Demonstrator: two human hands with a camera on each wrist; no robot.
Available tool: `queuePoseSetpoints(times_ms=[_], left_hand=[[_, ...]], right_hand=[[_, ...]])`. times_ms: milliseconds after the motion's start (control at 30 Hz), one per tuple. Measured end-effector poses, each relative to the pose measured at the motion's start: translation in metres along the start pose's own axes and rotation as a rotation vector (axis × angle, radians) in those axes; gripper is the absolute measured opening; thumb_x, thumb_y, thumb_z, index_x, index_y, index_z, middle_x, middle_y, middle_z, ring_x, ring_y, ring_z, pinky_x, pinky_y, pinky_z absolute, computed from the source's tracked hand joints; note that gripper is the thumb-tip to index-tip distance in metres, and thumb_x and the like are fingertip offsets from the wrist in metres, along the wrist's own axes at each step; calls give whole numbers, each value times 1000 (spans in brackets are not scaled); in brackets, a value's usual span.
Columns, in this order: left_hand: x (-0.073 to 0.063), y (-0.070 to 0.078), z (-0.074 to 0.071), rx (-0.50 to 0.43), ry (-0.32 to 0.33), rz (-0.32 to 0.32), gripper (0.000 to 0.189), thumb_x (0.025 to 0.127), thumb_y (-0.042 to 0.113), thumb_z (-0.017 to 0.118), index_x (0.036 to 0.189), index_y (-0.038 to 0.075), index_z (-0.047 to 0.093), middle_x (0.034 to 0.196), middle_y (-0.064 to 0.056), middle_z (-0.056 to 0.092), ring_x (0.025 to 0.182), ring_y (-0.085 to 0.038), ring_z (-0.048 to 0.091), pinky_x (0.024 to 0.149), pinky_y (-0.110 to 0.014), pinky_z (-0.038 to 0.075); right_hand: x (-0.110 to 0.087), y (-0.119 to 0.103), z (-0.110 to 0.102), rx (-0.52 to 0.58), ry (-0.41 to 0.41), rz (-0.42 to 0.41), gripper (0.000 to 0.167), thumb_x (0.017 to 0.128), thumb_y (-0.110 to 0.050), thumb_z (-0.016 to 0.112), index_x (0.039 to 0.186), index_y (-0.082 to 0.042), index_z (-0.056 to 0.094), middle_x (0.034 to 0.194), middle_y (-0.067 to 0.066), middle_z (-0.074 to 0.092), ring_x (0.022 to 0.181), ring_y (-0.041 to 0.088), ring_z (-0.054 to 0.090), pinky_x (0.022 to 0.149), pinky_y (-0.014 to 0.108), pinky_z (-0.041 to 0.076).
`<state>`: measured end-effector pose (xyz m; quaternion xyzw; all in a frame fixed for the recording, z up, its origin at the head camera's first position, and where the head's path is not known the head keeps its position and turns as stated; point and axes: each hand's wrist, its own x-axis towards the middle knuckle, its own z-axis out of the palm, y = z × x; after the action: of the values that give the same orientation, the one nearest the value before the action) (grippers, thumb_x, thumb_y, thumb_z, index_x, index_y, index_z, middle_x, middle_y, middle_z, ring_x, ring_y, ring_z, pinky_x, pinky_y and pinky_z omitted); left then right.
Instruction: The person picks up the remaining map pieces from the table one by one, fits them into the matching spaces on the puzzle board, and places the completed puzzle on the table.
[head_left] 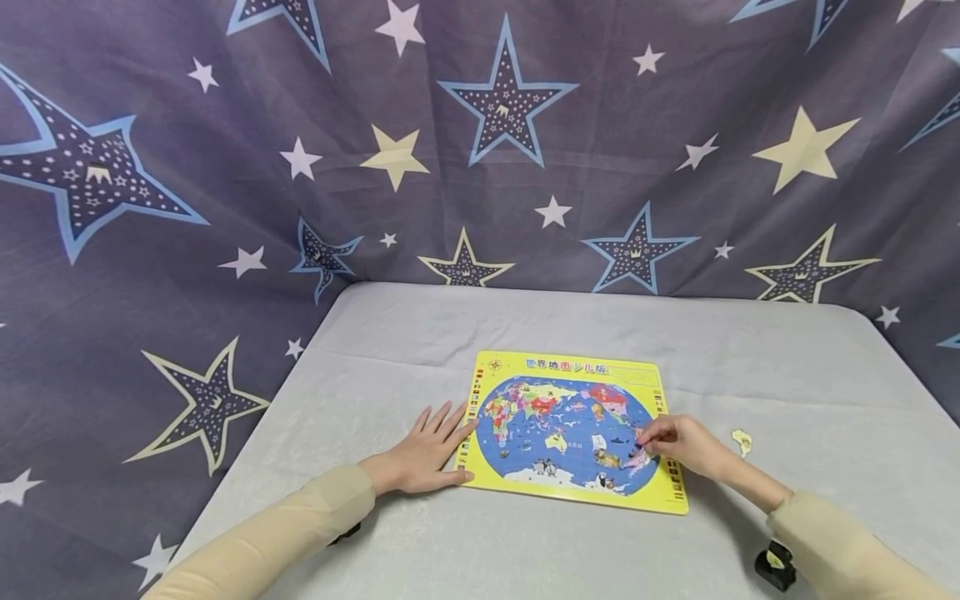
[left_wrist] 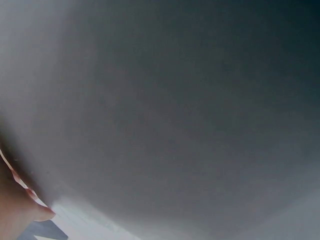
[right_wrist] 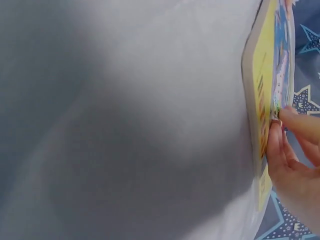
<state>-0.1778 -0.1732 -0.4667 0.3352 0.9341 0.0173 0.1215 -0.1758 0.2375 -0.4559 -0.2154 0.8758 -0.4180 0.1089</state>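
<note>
A yellow-bordered world map puzzle board (head_left: 663, 498) lies flat on the table, its blue map showing coloured continents and small animal pictures. My left hand (head_left: 420, 454) rests flat with fingers spread, its fingertips and thumb at the board's left edge; part of it also shows in the left wrist view. At the map's right side, my right hand (head_left: 686, 446) pinches a small puzzle piece (right_wrist: 275, 120) between thumb and fingers, low over the board. The fingers mostly hide that piece. To the right of this hand, a loose pale yellow puzzle piece (head_left: 742, 442) lies on the table.
A light grey cloth covers the table (head_left: 390, 350). Behind and to the left hangs a dark star-patterned curtain (head_left: 510, 200). A black wrist device (head_left: 775, 567) sits under the right sleeve, close to the tabletop.
</note>
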Motion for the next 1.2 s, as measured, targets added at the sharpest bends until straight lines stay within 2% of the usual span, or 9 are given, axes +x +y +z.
queuePoseSetpoints(times_ms=[200,367,600,833,1000,1200], left_hand=[[1,-1,1,-3,-6,-1,80,83,68,25,144,20,7,149,-7,-2,134,-29,-3,104,-51,2],[0,-1,1,8,-14,-10,80,82,69,23,144,21,5,149,-6,-4,134,-28,-5,105,-50,0],[0,-1,1,-3,-12,-7,80,83,68,24,144,20,6,149,-6,-3,134,-28,-4,104,-51,1],[0,-1,2,-14,7,3,80,83,67,26,144,19,8,149,-7,-2,134,-29,-3,104,-51,1],[0,-2,2,-23,21,15,79,84,66,27,144,18,10,149,-8,0,134,-30,-2,104,-52,1],[0,-2,3,-23,15,14,79,84,66,27,144,18,9,149,-8,-1,134,-30,-3,104,-52,1]], right_hand=[[3,0,-3,126,38,118,16,81,1,58,94,10,63,85,17,64,71,13,60,63,22,50],[4,-1,-4,170,47,176,18,82,0,57,96,11,61,85,17,65,72,17,61,63,24,50],[8,-2,-6,104,17,122,17,82,0,58,95,8,64,89,19,64,73,15,61,63,23,50],[10,-5,-7,96,-19,80,17,81,5,55,94,12,63,89,22,64,71,16,61,62,23,50],[11,-5,-6,70,-9,86,18,79,5,56,94,10,64,89,21,64,72,17,60,62,21,50],[10,-5,-1,36,16,84,18,76,6,58,93,9,65,86,17,64,68,16,58,58,22,49]])
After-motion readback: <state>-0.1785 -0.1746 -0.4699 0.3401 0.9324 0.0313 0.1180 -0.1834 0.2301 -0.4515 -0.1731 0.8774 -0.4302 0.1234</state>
